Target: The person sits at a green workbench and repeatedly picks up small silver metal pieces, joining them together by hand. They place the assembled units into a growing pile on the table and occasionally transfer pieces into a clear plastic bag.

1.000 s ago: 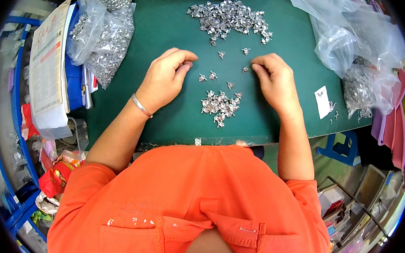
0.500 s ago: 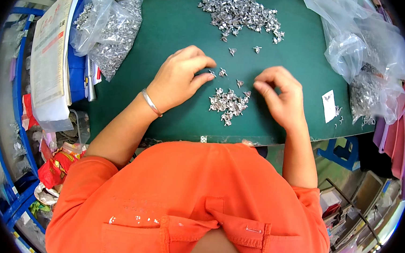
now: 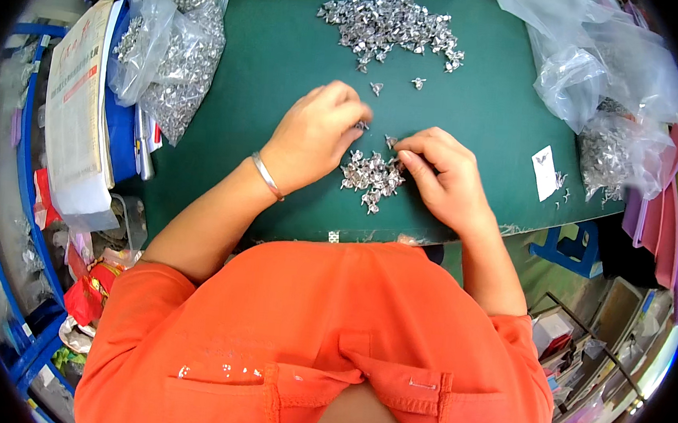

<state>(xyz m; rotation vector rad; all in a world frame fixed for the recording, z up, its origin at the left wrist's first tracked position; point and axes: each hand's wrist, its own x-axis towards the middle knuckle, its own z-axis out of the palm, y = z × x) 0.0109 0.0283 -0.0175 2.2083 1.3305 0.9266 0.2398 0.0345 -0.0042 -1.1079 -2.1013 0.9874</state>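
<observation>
A small pile of shiny silver metal pieces (image 3: 372, 178) with little prongs lies on the green tabletop in front of me. My left hand (image 3: 318, 134), a bangle on its wrist, is at the pile's upper left. Its slightly blurred thumb and forefinger close around a small metal piece (image 3: 362, 125). On the pile's right side, my right hand (image 3: 445, 176) has its thumb and forefinger pinched together. Whatever is between those fingertips is hidden. A loose piece (image 3: 391, 142) lies just beyond them. Farther off spreads a larger heap of similar pieces (image 3: 395, 28).
Bags of metal parts (image 3: 182, 75) stand at the far left beside papers (image 3: 75, 107) and a blue folder. Another clear bag (image 3: 612, 148) sits at the right, near a white paper slip (image 3: 544, 174). Below the table's right edge is a blue stool (image 3: 572, 247).
My right hand has moved left and inward to the small pile, and its fingers have closed. My left fingers have shifted onto a loose piece. The whole view has moved slightly.
</observation>
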